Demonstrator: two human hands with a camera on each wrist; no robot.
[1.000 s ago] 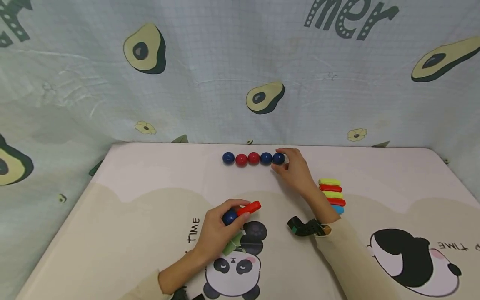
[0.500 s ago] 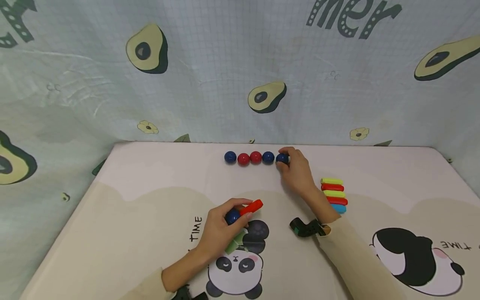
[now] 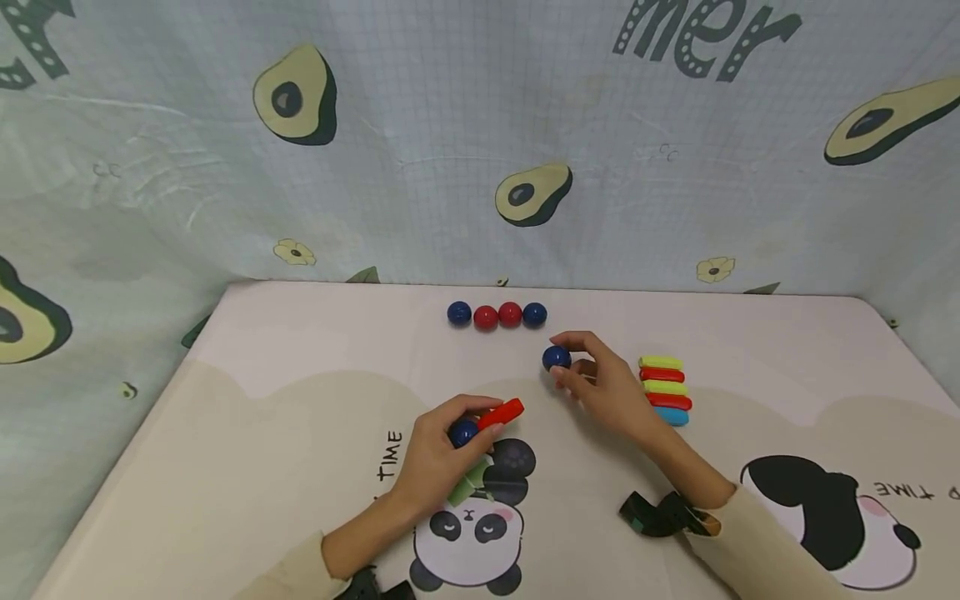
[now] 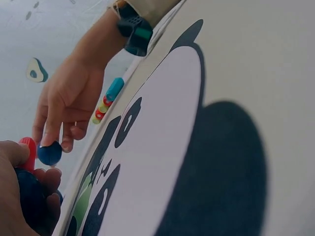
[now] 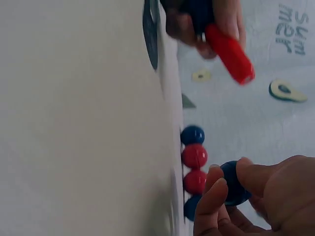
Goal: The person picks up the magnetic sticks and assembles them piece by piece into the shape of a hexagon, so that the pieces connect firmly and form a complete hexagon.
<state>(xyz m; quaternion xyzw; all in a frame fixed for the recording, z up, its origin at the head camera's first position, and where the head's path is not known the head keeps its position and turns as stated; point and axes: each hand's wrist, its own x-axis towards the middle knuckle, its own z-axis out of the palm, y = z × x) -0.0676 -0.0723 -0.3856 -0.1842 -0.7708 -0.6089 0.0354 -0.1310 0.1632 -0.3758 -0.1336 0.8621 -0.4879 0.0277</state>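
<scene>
My left hand [image 3: 442,454] grips a blue ball [image 3: 462,432] together with a short red stick [image 3: 501,413], which points up and to the right. In the right wrist view the red stick [image 5: 230,55] meets that ball; whether they are joined I cannot tell. Between thumb and fingertips, my right hand [image 3: 600,383] pinches another blue ball [image 3: 557,358], which also shows in the left wrist view as a dark blue ball [image 4: 49,153]. Behind it, two red balls [image 3: 486,317] stand in a row with a blue ball [image 3: 459,313] at each end.
To the right of my right hand lies a stack-like row of yellow, red and blue sticks [image 3: 665,388]. The table [image 3: 262,467] has a printed panda [image 3: 468,542] near my left hand. A cloth with avocado prints [image 3: 420,100] hangs behind the far edge.
My right hand has drawn the rightmost blue ball away from the row and brought it nearer to me. The left hand has stayed almost in place with its ball and red stick.
</scene>
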